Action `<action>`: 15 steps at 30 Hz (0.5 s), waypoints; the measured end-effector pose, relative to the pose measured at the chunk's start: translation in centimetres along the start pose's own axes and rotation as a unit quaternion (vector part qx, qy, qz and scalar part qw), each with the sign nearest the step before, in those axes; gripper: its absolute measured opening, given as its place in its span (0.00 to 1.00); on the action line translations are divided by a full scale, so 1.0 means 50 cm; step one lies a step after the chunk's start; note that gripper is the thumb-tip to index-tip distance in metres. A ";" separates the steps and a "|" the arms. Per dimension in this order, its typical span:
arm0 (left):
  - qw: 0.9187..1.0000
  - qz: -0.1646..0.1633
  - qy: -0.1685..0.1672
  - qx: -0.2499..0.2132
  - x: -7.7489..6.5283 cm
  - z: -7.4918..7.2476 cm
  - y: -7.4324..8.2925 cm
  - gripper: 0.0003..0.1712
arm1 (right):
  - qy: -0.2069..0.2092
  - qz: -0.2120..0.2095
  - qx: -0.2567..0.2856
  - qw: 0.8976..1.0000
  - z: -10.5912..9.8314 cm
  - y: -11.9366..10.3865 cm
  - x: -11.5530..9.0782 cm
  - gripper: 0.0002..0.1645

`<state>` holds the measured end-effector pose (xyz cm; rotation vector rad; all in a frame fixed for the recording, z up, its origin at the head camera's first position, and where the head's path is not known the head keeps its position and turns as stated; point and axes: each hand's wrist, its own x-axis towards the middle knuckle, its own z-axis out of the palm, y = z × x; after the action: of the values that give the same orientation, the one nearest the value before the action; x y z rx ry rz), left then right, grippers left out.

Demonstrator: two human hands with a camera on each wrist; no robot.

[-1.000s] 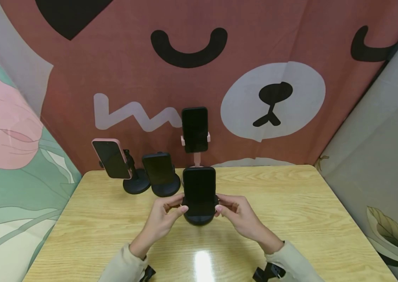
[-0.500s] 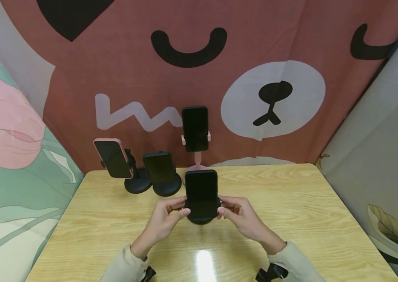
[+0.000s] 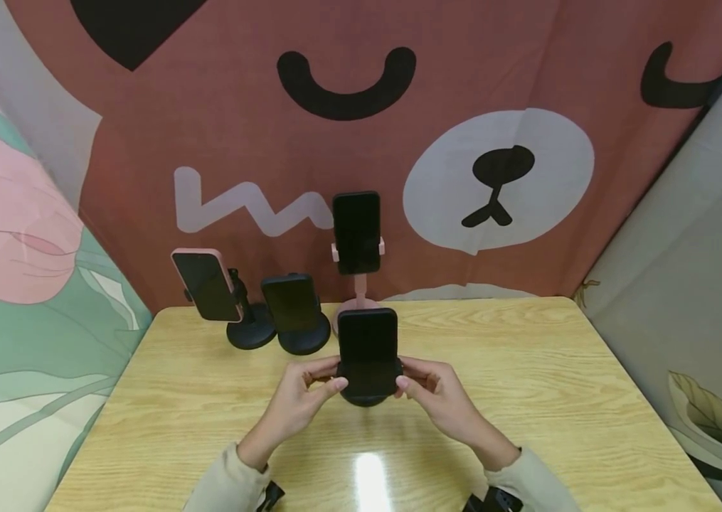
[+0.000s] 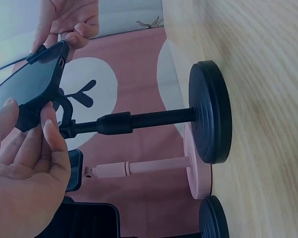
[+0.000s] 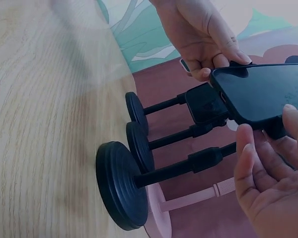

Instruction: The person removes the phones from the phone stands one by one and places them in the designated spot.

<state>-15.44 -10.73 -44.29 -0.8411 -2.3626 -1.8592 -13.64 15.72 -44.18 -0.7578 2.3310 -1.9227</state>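
A black phone (image 3: 368,348) sits upright, screen towards me, in the clamp of a black phone stand (image 4: 161,119). My left hand (image 3: 303,400) pinches the clamp at the phone's left side between thumb and fingers. On the opposite side, the thumb and fingers of my right hand (image 3: 439,400) pinch the clamp's other end. In the left wrist view, the stand's round base (image 4: 208,111) stands on the table with its pole rising to the clamp. The fingertips behind the phone are partly hidden in the head view.
Right behind is a pink phone stand (image 3: 361,288) bearing a black phone (image 3: 357,233). To the left, one black stand holds a pink-edged phone (image 3: 207,286), another a dark phone (image 3: 290,302). The wooden table (image 3: 527,384) meets a patterned cloth (image 3: 258,142) at the back.
The held phone's top edge has come slightly lower in the head view, and more of the pink stand's base shows behind it. Both hands keep their grip on the clamp.
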 end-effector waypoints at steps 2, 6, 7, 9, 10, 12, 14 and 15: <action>1.000 0.003 0.000 0.000 0.000 0.001 0.000 0.20 | 0.004 0.006 -0.001 1.000 0.001 -0.003 -0.002 0.21; 1.000 -0.001 0.000 -0.001 0.000 0.002 0.001 0.20 | 0.008 0.018 -0.008 1.000 0.003 -0.012 -0.004 0.21; 1.000 -0.003 0.001 -0.002 0.000 0.002 0.001 0.20 | 0.010 0.020 -0.012 1.000 0.003 -0.015 -0.004 0.21; 1.000 -0.007 0.002 -0.001 0.000 0.001 0.003 0.21 | 0.019 0.023 -0.023 0.999 0.001 -0.022 -0.004 0.22; 1.000 -0.009 0.002 -0.001 0.000 0.001 0.004 0.21 | 0.024 0.021 -0.028 0.999 0.000 -0.024 -0.004 0.22; 1.000 -0.015 0.002 0.004 0.000 0.000 0.006 0.21 | 0.036 0.017 -0.039 0.998 -0.004 -0.029 -0.004 0.21; 1.000 -0.020 0.001 0.009 0.000 -0.001 0.007 0.22 | 0.048 0.012 -0.048 0.998 -0.008 -0.033 -0.002 0.20; 1.000 -0.022 0.000 0.010 0.000 -0.002 0.008 0.22 | 0.053 0.008 -0.052 0.997 -0.010 -0.035 -0.001 0.19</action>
<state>-15.29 -10.75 -43.94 -0.7948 -2.4147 -1.8478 -13.12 15.98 -42.44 -0.6575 2.5088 -1.8929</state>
